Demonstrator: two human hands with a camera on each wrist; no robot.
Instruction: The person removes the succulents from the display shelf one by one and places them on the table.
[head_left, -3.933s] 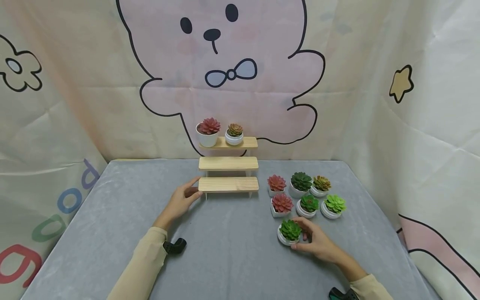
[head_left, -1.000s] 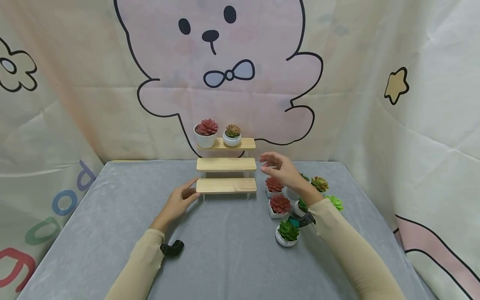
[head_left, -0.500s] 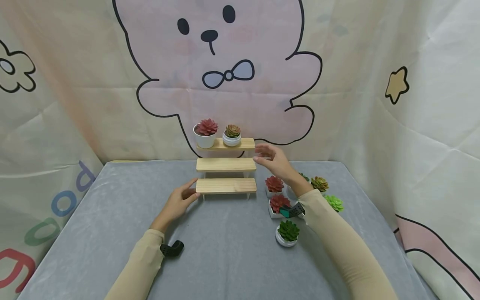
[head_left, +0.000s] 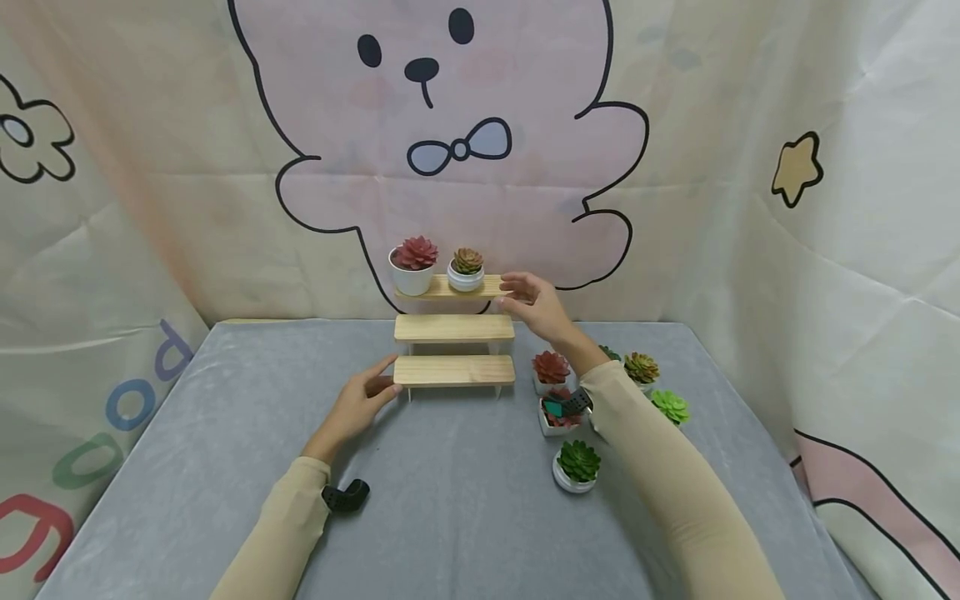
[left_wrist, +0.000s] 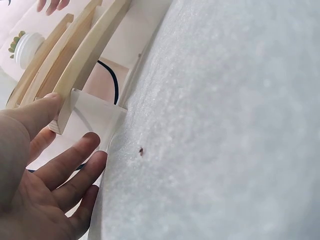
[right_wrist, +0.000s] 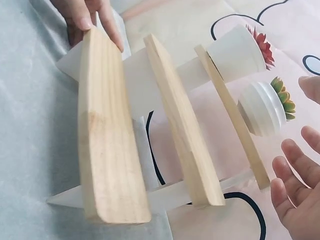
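Note:
A three-step wooden display stand (head_left: 453,372) with clear legs stands at the back of the table. My left hand (head_left: 362,405) grips the left end of its lowest step, thumb on one face and forefinger on the other. My right hand (head_left: 538,308) is at the right end of the top step; in the right wrist view its fingers are spread and loosely bent, holding nothing. On the top step stand a red potted succulent (head_left: 413,268) at left and a smaller brown-green potted succulent (head_left: 467,270), which is nearest my right hand.
Several potted succulents stand on the grey cloth at right. They include a dark green one (head_left: 577,467) in front, a red one (head_left: 551,368), a yellowish one (head_left: 642,367) and a bright green one (head_left: 670,406). My right arm hides some. A printed curtain (head_left: 712,217) hangs behind.
My right hand has let go of the dark green succulent's pot on the table and moved up and left to the top step's right end. My left hand stays on the lowest step.

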